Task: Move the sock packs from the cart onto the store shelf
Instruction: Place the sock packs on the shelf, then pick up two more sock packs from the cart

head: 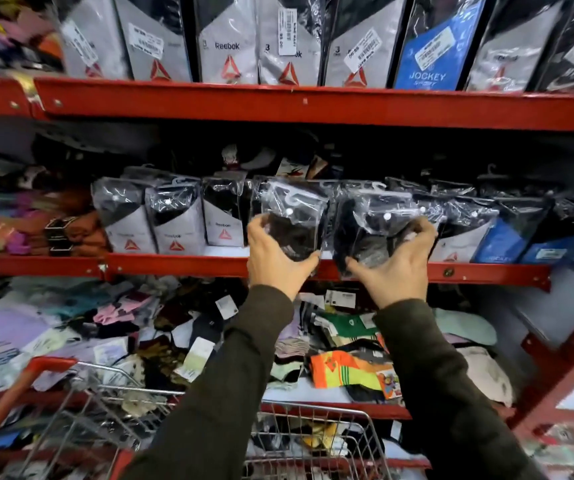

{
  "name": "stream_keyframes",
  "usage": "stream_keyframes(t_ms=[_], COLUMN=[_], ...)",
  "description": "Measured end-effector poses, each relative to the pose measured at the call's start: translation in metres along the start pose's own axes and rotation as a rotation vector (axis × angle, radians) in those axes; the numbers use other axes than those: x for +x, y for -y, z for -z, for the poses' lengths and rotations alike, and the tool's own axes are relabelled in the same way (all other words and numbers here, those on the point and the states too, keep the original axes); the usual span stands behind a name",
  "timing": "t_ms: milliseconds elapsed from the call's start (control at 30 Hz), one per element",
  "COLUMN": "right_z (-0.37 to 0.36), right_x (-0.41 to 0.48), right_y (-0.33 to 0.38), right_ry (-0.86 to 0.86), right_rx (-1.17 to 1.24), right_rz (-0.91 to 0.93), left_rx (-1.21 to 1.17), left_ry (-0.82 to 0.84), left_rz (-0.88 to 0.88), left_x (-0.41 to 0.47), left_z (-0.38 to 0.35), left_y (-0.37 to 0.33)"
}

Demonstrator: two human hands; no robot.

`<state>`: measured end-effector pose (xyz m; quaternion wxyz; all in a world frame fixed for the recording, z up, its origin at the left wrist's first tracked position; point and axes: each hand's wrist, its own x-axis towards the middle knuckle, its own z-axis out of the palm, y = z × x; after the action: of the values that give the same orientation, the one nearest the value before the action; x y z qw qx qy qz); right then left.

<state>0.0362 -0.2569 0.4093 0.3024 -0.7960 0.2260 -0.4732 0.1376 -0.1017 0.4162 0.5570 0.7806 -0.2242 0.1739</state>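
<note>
Reaching up from dark sleeves, both hands hold sock packs against the front edge of the middle shelf (174, 263), a red metal ledge that serves as the landmark for everything else. The left hand (275, 259) is curled around the lower part of a clear-wrapped pack of dark socks (294, 220), thumb on the pack's left side and fingers under its bottom, with the pack upright just above the ledge. The right hand (396, 268) grips a second, wider dark sock pack (368, 230) in the same way, its thumb low at the pack's left and its fingers wrapped over the right edge; this pack's bottom overlaps the ledge's front lip. The two packs sit just beside each other. Standing on the ledge to the left of them is a row of grey Reebok packs (174, 226), and to the right are more grey packs and blue Jockey packs (500, 244). Above the ledge, the top shelf (313, 105) carries a line of larger packs. Below the ledge, loose socks (351, 370) in many colours lie heaped on a lower shelf. Lowest of all, nearest the camera, stands the wire cart (112, 410) with a red handle, and more items show inside it.
</note>
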Motion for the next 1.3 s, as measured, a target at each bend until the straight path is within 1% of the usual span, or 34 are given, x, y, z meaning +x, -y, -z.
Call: stream_keyframes(t_ms=[167, 300, 433, 500, 600, 667, 767, 833, 900, 967, 1033, 1067, 1133, 1200, 1267, 1300], right_z=[-0.031, -0.049, -0.059, -0.060, -0.058, -0.056, -0.052, -0.051, -0.053, -0.059, -0.068, -0.072, -0.081, -0.087, -0.091, -0.096], right_x=[0.032, 0.038, 0.036, 0.034, 0.032, 0.029, 0.016, -0.001, -0.029, -0.067, -0.115, -0.140, -0.191, -0.244, -0.285, -0.299], right_y=[-0.011, -0.024, -0.028, -0.029, -0.031, -0.032, -0.032, -0.034, -0.040, -0.051, -0.067, -0.075, -0.093, -0.108, -0.118, -0.124], right_ry=[-0.074, -0.088, -0.061, -0.054, -0.025, -0.019, -0.069, -0.120, -0.124, -0.062, 0.065, 0.149, 0.328, 0.531, 0.731, 0.788], right_rx=[0.020, -0.074, -0.198, -0.207, -0.216, -0.236, -0.233, -0.163, -0.094, -0.050, -0.039, -0.045, -0.093, -0.178, -0.287, -0.327], right_rz=[0.008, -0.010, -0.068, -0.078, -0.103, -0.104, -0.113, -0.078, -0.032, -0.030, -0.085, -0.132, -0.259, -0.393, -0.503, -0.525], left_rx=[-0.022, -0.002, 0.131, 0.223, 0.315, 0.275, 0.119, 0.019, 0.009, 0.055, 0.123, 0.161, 0.229, 0.268, 0.323, 0.369], left_ry=[-0.001, -0.026, 0.012, 0.044, 0.093, 0.117, 0.109, 0.058, -0.014, 0.006, 0.126, 0.202, 0.336, 0.444, 0.508, 0.516], left_rz=[0.044, 0.059, 0.112, 0.158, 0.169, 0.153, 0.083, 0.020, -0.087, -0.170, -0.147, -0.102, 0.043, 0.238, 0.416, 0.488], left_x=[0.029, 0.035, 0.037, 0.038, 0.040, 0.040, 0.029, 0.007, -0.024, -0.065, -0.111, -0.133, -0.176, -0.218, -0.249, -0.257], left_z=[-0.040, -0.062, -0.075, -0.081, -0.087, -0.085, -0.075, -0.065, -0.058, -0.051, -0.041, -0.034, -0.017, 0.006, 0.031, 0.039], left_y=[0.005, 0.012, 0.013, 0.010, 0.005, 0.005, 0.014, 0.026, 0.046, 0.076, 0.114, 0.132, 0.169, 0.204, 0.229, 0.242])
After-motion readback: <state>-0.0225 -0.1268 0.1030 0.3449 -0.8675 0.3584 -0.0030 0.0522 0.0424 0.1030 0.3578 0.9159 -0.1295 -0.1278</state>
